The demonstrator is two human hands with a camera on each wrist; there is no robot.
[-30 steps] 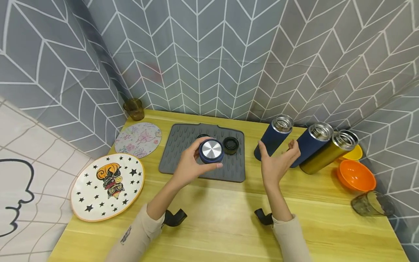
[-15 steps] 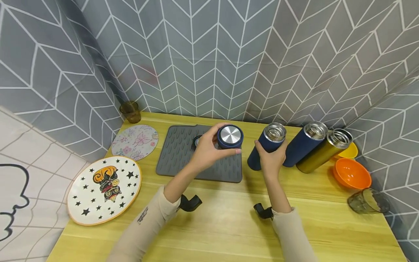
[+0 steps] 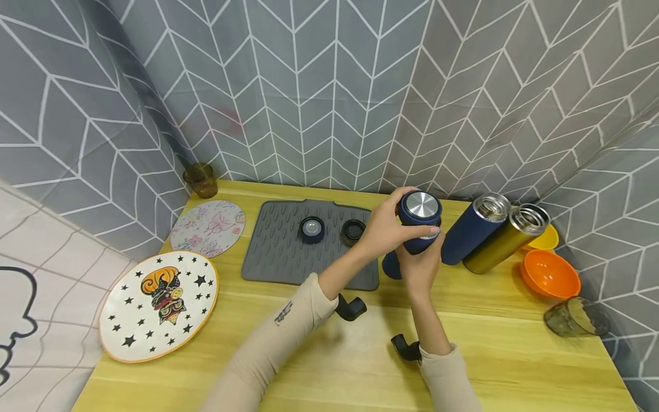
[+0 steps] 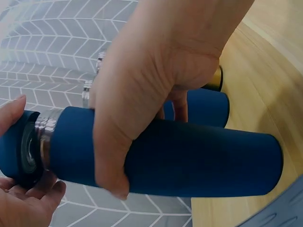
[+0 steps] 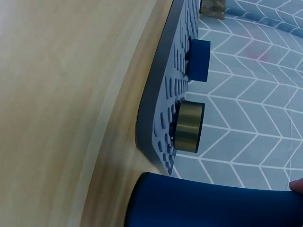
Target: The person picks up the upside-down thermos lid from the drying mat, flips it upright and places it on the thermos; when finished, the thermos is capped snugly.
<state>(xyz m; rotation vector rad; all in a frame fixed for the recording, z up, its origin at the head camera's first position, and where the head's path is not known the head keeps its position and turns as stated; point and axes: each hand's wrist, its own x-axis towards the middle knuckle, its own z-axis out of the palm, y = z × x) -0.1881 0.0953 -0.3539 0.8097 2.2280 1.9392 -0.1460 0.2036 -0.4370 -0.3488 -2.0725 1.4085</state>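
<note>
The left hand [image 3: 383, 229] curls its fingers round a dark blue lid [image 3: 419, 209] with a steel top, held at the mouth of a dark blue flask [image 3: 407, 249]. The right hand [image 3: 419, 266] wraps round the flask body, which stands tilted on the wooden tabletop [image 3: 329, 355] just right of a grey ribbed mat [image 3: 280, 252]. Two more lids [image 3: 312, 229] lie on the mat. A second blue flask [image 3: 471, 229] and a gold flask [image 3: 501, 240] lean beside, both uncapped. An orange bowl [image 3: 550, 274], a star-patterned plate [image 3: 159, 303] and a floral mat [image 3: 208, 228] lie further out. No writing is legible.
</note>
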